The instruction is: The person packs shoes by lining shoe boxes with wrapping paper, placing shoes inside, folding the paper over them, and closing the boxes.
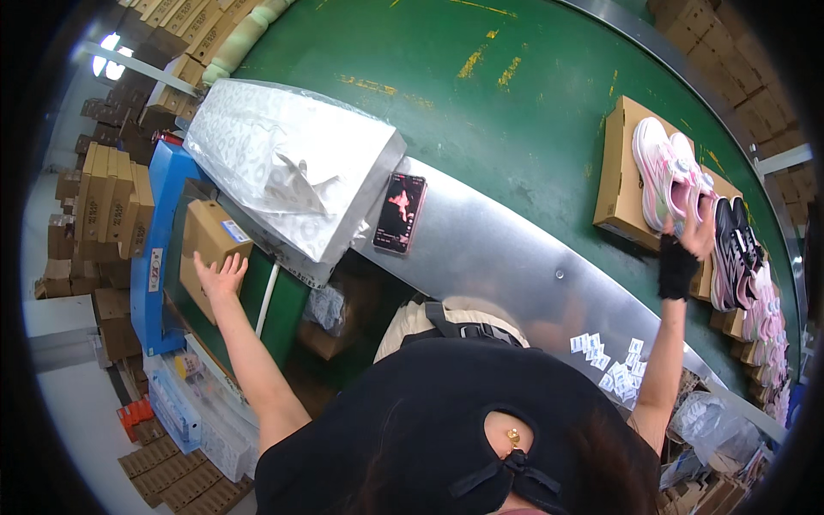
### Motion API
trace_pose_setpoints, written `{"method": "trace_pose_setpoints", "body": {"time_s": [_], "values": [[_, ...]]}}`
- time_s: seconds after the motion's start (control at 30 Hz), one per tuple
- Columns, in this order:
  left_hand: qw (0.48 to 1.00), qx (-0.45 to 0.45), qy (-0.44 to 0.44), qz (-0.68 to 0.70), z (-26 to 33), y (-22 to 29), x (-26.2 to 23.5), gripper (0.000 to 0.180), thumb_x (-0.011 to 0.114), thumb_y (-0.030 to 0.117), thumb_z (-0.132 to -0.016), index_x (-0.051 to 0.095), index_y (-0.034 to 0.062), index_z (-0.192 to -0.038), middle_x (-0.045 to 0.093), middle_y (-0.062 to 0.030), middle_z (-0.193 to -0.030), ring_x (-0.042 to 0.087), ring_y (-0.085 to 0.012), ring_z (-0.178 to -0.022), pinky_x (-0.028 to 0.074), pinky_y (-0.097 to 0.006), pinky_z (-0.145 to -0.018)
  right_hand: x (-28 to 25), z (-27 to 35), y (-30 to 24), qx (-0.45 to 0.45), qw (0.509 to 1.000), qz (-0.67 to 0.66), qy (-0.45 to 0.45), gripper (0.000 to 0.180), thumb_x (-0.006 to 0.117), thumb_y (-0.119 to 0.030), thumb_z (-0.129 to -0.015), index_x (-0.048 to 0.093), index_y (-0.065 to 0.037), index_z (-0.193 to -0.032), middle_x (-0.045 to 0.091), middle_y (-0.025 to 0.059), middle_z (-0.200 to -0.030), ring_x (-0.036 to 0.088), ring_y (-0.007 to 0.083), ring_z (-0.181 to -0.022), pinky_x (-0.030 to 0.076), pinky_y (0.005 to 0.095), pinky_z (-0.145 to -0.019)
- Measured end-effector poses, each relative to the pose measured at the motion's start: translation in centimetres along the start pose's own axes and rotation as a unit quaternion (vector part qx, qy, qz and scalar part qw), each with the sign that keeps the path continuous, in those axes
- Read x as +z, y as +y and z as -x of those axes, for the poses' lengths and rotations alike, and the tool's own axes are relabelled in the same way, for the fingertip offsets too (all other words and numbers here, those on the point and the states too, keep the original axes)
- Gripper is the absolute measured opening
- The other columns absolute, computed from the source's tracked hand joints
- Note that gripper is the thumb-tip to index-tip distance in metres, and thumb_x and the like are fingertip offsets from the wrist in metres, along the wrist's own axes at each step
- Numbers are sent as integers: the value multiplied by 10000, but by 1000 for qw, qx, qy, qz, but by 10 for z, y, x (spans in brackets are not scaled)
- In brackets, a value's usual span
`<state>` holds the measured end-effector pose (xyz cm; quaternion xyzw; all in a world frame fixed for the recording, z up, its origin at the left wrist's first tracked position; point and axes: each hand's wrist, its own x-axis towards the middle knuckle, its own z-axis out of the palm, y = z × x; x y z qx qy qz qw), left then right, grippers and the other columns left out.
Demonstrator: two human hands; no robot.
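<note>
My left hand (221, 276), its fingers spread, is at a brown cardboard shoebox (215, 230) with a small blue-and-white label; whether it touches the box I cannot tell. The box lies on a green surface inside a blue frame (160, 249). My right hand (692, 240), in a black fingerless glove, reaches to a pair of white-and-pink sneakers (654, 163). Its fingers are stretched out by the shoes' near end. Those sneakers rest on another brown shoebox (620, 163). Just beyond my right hand sit black-and-pink sneakers (728, 257).
A stack of patterned white wrapping paper (275, 163) under clear plastic stands left of a phone (401, 213) on the metal ledge (489, 232). Small white packets (622, 373) lie near my right arm. Beyond runs a green conveyor belt (515, 129); more shoes (764, 326) line the right.
</note>
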<state>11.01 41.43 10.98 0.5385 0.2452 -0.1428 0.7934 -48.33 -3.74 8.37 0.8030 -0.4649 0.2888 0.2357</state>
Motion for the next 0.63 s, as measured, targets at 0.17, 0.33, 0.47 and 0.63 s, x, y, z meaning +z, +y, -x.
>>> {"method": "trace_pose_setpoints", "body": {"time_s": [0.17, 0.33, 0.47, 0.63], "values": [[990, 36, -103, -90, 15, -45, 31, 920, 602, 408, -760, -4, 100, -1380, 277, -201, -1308, 440, -340, -1100, 400, -485, -862, 35, -2, 73, 79, 965, -45, -246, 517, 670, -385, -685, 519, -232, -1156, 491, 89, -1201, 426, 272, -1136, 269, 514, -916], [970, 73, -168, -162, 35, -64, 52, 608, 553, 286, -835, 247, 20, -1288, 413, -194, -1196, 494, -321, -1018, 433, -439, -791, 22, -15, 53, 42, 960, -7, -277, 540, 682, -442, -647, 547, -211, -1117, 575, 80, -1044, 503, 263, -1029, 281, 529, -857], [933, 98, -242, -249, 54, -84, 71, 522, 527, 305, -850, 333, 20, -1242, 482, -150, -1109, 517, -280, -979, 443, -396, -762, 27, -26, 47, 15, 961, -60, -268, 425, 690, -462, -610, 641, -127, -866, 626, 95, -866, 556, 265, -922, 352, 410, -838], [878, 80, -320, -347, 88, -116, 106, 447, 509, 247, -868, 365, 26, -1229, 493, -140, -1104, 539, -263, -938, 456, -357, -740, -48, -77, -23, 2, 911, -107, -399, 466, 664, -517, -616, 639, -102, -826, 629, 112, -832, 531, 269, -969, 337, 373, -894]]}}
